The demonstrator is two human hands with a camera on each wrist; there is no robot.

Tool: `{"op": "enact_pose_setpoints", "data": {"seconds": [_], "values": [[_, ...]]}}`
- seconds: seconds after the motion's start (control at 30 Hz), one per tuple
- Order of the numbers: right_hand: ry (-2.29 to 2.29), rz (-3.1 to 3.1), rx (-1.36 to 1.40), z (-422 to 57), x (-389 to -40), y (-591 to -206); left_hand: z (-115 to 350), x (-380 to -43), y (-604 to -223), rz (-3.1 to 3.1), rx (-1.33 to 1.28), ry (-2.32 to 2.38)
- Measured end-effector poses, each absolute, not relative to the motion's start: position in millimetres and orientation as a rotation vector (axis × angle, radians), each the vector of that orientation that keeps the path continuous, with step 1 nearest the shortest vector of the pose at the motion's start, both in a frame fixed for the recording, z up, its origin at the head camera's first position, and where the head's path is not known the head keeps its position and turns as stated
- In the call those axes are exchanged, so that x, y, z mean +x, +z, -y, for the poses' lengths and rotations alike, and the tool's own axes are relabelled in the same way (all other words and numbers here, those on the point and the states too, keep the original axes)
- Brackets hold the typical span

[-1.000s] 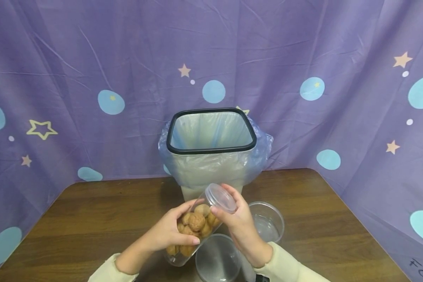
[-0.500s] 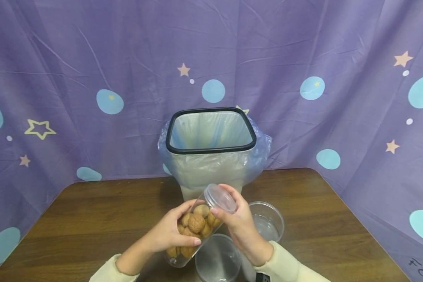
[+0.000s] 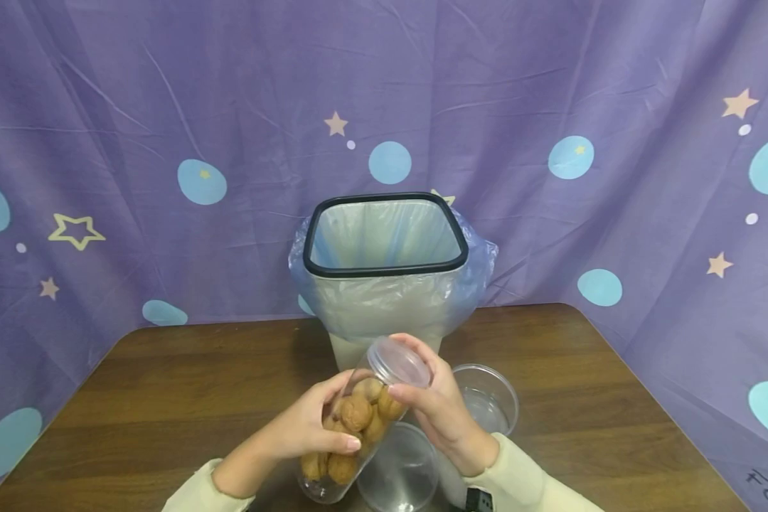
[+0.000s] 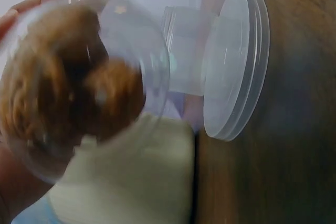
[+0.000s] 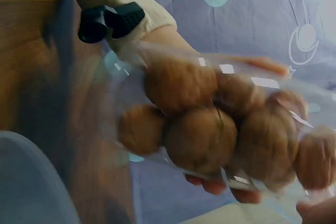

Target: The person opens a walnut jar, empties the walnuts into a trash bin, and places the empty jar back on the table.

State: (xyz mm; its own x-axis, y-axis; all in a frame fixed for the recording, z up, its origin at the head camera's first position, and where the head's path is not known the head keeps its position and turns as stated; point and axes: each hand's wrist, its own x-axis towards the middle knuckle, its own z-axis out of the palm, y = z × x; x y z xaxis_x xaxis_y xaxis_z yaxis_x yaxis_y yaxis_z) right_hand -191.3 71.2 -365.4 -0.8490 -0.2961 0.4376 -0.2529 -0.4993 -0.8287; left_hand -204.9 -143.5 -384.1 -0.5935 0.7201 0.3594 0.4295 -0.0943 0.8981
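A clear plastic jar [image 3: 339, 455] full of walnuts [image 3: 356, 412] is held at a slant above the table, its lidded end up and to the right. My left hand [image 3: 307, 421] grips the jar's body, thumb across the near side. My right hand [image 3: 438, 391] holds the translucent lid [image 3: 402, 361] at the jar's top, fingers over the far edge and thumb at the near edge. In the left wrist view the jar's round base [image 4: 89, 93] fills the left side. The right wrist view shows several walnuts [image 5: 202, 137] through the jar's wall.
Two round clear containers stand on the wooden table [image 3: 166, 398]: one [image 3: 400, 476] below the jar, another [image 3: 486, 398] right of my right hand. Behind the hands is a black-rimmed bin [image 3: 384, 272] with a plastic liner, before a purple curtain [image 3: 262, 107].
The jar has tipped a little more upright, its base shifting toward me. Both hands keep their hold on the jar and lid.
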Motion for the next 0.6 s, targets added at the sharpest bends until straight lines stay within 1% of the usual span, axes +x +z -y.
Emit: {"op": "enact_pose_setpoints", "data": {"seconds": [0.17,0.6], "values": [[-2.494,-1.466,-0.995,-73.8,-192.9,-360.9,142.5,-206.3,-385.8,-1.762,1.335,1.782],[-2.392,-1.449,-1.068,-80.1,-197.8,-364.8,145.8,-207.8,-382.7,-1.842,1.344,1.786]]}}
